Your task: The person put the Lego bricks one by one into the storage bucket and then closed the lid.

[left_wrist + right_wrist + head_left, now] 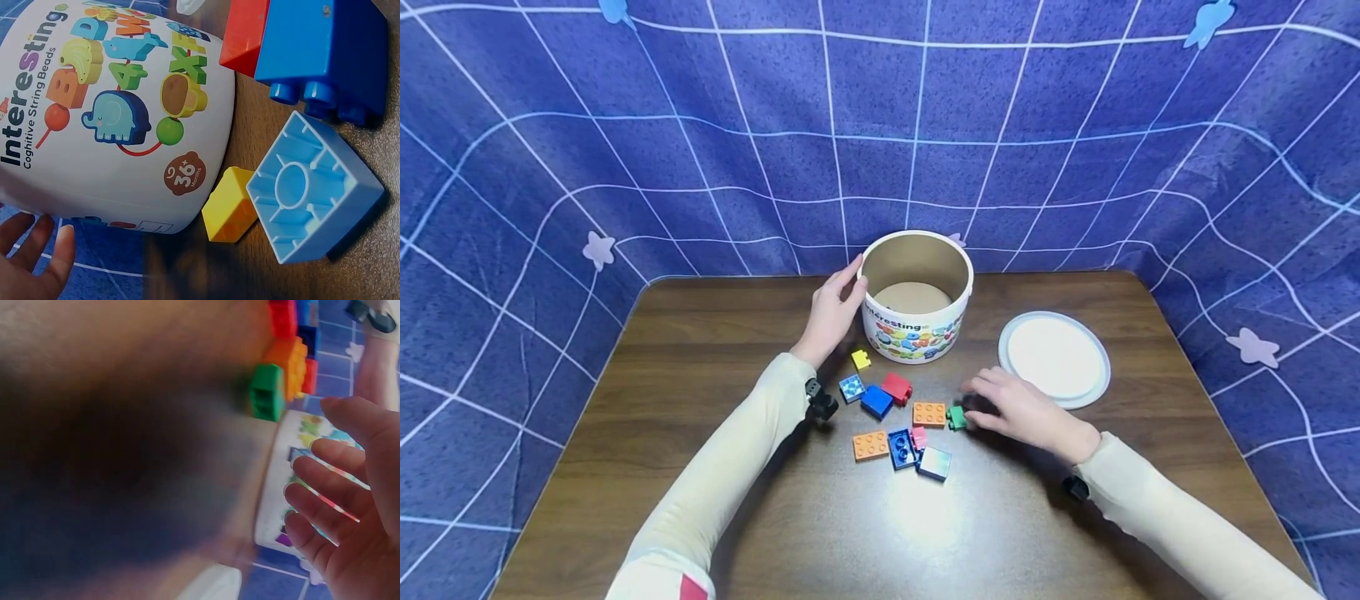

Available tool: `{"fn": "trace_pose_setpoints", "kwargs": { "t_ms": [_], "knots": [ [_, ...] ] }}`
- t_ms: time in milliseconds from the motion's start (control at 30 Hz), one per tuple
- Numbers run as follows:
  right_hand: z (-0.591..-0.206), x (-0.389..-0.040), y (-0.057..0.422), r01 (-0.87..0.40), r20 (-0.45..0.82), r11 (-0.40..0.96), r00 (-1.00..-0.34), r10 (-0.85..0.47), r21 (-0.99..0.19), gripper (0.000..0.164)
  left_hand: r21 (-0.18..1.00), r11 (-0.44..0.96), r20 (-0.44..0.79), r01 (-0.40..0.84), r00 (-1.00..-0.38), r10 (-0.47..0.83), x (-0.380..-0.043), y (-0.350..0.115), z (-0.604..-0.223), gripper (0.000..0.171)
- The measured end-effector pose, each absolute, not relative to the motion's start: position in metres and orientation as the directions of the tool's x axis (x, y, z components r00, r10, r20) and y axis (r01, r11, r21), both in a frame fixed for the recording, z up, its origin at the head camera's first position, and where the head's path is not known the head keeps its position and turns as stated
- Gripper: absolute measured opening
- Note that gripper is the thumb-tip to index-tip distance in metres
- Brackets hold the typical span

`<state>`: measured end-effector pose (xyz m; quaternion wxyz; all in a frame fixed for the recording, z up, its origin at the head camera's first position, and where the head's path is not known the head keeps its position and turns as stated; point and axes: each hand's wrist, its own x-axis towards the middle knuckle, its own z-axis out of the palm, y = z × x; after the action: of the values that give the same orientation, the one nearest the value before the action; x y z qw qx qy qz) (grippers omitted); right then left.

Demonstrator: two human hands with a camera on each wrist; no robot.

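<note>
My left hand [832, 315] rests at the left side of a white bucket [913, 337], fingertips along its outer wall near the rim. In the left wrist view the fingers [55, 262] are extended beside the bucket, gripping nothing. My right hand [1018, 408] hovers with loosely bent fingers just right of a small green brick [956, 418]. In the right wrist view the fingers [328, 494] are spread and hold nothing. Left of the green brick lies an orange brick [929, 414], with a red brick [897, 388] and a blue brick [877, 402] behind it.
A yellow brick [861, 360] and a light-blue brick [852, 388] lie before the bucket. Nearer are another orange brick [870, 446], a dark-blue brick [901, 450], a pink brick [919, 438] and a pale-topped brick [934, 463]. A white round lid [1055, 358] lies right. Blue cloth surrounds the table.
</note>
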<state>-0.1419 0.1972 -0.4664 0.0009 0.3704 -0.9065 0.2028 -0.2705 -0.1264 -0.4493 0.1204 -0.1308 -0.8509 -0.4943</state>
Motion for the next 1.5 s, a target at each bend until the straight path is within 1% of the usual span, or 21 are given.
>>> {"fn": "trace_pose_setpoints", "kwargs": {
  "t_ms": [133, 333, 567, 700, 967, 1167, 1333, 1500],
  "knots": [
    [-0.477, -0.141, 0.195, -0.683, 0.131, 0.636, -0.711, -0.691, -0.359, 0.034, 0.808, 0.477, 0.337, 0.346, -0.935, 0.106, -0.270, -0.126, -0.450, 0.050],
    [-0.484, -0.139, 0.192, -0.687, 0.114, 0.619, -0.699, -0.706, -0.380, 0.035, 0.804, 0.485, 0.338, 0.344, -0.936, 0.103, -0.269, -0.126, -0.450, 0.050],
    [-0.485, -0.139, 0.190, -0.676, 0.096, 0.636, -0.709, -0.699, -0.372, 0.035, 0.804, 0.483, 0.344, 0.347, -0.934, 0.099, -0.269, -0.126, -0.449, 0.050],
    [-0.486, -0.140, 0.189, -0.672, 0.087, 0.646, -0.714, -0.695, -0.362, 0.032, 0.807, 0.479, 0.342, 0.346, -0.934, 0.100, -0.269, -0.126, -0.449, 0.050],
    [-0.486, -0.143, 0.191, -0.672, 0.099, 0.654, -0.720, -0.687, -0.348, 0.029, 0.812, 0.467, 0.342, 0.349, -0.934, 0.103, -0.269, -0.126, -0.451, 0.050],
    [-0.477, -0.145, 0.194, -0.666, 0.116, 0.658, -0.728, -0.675, -0.352, 0.031, 0.814, 0.468, 0.335, 0.343, -0.936, 0.103, -0.269, -0.126, -0.450, 0.050],
    [-0.462, -0.149, 0.197, -0.653, 0.115, 0.656, -0.736, -0.667, -0.379, 0.031, 0.810, 0.475, 0.338, 0.343, -0.936, 0.099, -0.268, -0.125, -0.449, 0.049],
    [-0.444, -0.154, 0.198, -0.667, 0.157, 0.655, -0.733, -0.661, -0.356, 0.028, 0.818, 0.467, 0.327, 0.336, -0.939, 0.103, -0.268, -0.125, -0.447, 0.050]
  ]
}}
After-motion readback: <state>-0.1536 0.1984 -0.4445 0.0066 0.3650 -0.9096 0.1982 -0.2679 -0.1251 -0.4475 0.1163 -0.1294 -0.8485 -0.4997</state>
